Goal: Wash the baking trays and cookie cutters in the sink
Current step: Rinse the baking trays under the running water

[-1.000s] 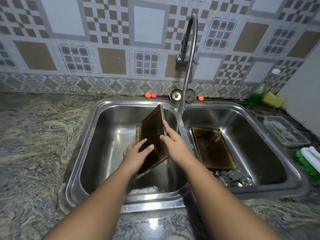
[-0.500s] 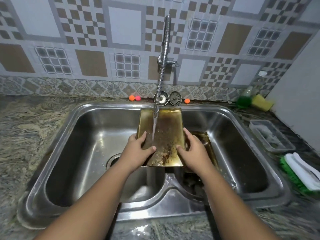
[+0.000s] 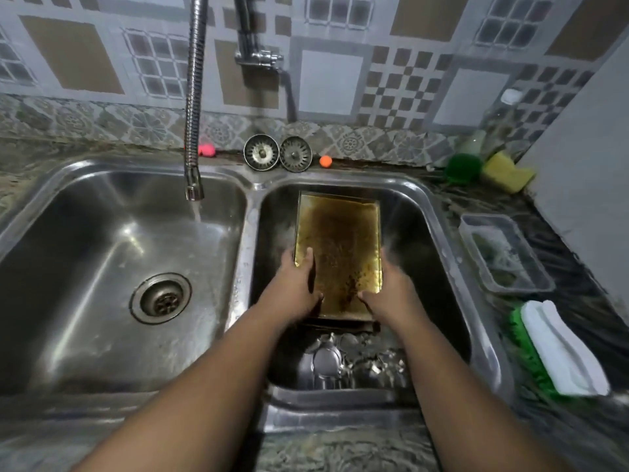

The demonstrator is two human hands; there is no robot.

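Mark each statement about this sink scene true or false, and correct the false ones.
1. The left hand and right hand hold the baking tray in the right basin. True.
2. Water from the tap falls onto the tray. False: it falls into the left basin.
3. The two sink strainers sit in the drains. False: they stand on the counter behind the basins.
4. Metal cookie cutters lie in the right basin, nearer the person than the tray. True.
5. The yellow sponge lies in the left basin. False: it lies on the counter at the back right.
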